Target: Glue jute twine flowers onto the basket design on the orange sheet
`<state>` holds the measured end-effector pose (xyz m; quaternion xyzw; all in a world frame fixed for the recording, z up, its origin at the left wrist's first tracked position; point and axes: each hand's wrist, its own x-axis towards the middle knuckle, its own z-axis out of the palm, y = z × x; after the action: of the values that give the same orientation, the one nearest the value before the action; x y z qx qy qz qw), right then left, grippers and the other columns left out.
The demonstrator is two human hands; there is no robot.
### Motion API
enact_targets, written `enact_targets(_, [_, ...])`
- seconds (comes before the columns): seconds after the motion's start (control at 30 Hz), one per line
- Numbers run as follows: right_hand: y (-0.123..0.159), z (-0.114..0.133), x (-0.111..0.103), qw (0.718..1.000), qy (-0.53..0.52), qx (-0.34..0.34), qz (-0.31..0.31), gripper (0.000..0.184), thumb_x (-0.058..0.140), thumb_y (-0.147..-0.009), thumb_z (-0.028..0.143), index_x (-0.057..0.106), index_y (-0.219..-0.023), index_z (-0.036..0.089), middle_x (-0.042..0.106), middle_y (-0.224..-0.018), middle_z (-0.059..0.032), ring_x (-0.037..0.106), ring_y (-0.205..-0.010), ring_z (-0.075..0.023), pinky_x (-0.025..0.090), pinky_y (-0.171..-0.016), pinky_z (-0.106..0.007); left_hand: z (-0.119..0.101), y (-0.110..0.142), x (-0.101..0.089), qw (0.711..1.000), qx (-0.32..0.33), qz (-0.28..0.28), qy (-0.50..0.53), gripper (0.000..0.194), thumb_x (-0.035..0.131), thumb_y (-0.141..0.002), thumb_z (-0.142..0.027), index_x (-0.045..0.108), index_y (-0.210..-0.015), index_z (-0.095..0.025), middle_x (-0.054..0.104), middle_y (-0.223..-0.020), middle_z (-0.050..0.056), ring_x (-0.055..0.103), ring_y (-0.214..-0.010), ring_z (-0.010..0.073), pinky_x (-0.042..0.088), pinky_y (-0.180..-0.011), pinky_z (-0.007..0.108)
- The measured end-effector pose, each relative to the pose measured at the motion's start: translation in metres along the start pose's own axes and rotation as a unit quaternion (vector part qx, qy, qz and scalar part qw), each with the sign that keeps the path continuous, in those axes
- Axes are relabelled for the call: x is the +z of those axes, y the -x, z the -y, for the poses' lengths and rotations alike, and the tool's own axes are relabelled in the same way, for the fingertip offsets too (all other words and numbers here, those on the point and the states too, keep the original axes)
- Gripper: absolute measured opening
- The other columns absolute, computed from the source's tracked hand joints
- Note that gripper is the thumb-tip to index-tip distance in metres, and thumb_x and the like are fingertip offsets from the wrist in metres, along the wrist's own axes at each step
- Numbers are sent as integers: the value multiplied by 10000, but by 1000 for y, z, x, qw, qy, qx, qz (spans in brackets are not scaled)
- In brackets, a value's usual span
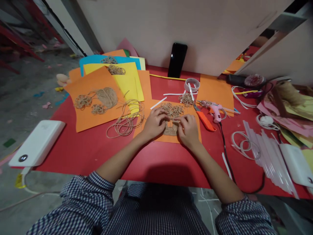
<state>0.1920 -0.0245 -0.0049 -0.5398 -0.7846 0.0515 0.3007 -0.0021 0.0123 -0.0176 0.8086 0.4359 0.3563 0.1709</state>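
Observation:
My left hand [155,123] and my right hand [188,131] meet over an orange sheet [158,137] in front of me. Fingers of both are closed in a pinch at a short strand of brown twine [173,120] stretched between them. Below the strand, on the sheet, lies a flat pot-shaped piece of coiled twine [170,130], its sides partly covered by my hands. Looped twine flowers [172,110] lie just beyond my fingertips. A further looped flower [186,99] rests behind them, to the right.
Loose twine [126,122] and another twine-decorated orange sheet [85,122] are on the left. An orange-handled cutter [205,120], a pink glue gun [216,112] and clear glue sticks [271,160] lie right. A phone [177,59] leans on the wall; a white power bank [37,143] sits front left.

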Motion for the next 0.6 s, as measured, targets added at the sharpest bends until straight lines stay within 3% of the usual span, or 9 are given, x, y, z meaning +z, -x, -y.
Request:
enact_targets(0.2, [-1,6,6,998,42,2,54,287,440,-914,173,658,-1097,211,554,-1085,-112,490,-1004,-268,403,-816,-388,-4,-2,-1,1000,-21,-10,13,237,532,-784,-49,690,-873,-202,658,-1139,62,523,-1179,244,429,-1066,463])
enact_targets(0.6, [-2,3,5,998,15,12,58,279,444,-932,177,696,-1050,208,559,-1045,-102,530,-982,-245,415,-815,-368,-4,-2,-2,999,-43,-12,23,235,522,-784,-52,683,-855,-208,656,-1122,57,521,-1158,240,436,-1046,449])
